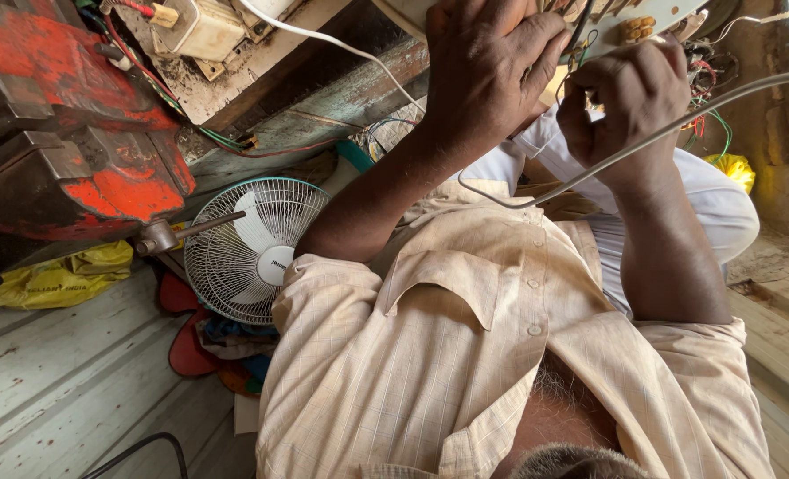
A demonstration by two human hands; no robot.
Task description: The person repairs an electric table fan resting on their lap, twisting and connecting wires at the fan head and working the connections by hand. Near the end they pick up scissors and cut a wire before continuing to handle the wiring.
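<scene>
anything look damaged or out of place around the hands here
Yes. The red bench vise at the left has badly chipped, worn paint. Loose coloured wires lie tangled beside the right hand, and a white table fan stands on the floor among rags. The left hand rests on a pale panel.

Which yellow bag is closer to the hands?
The small yellow bag on the right, beside the right hand and green wires. The other yellow bag lies far left, under the red vise.
</scene>
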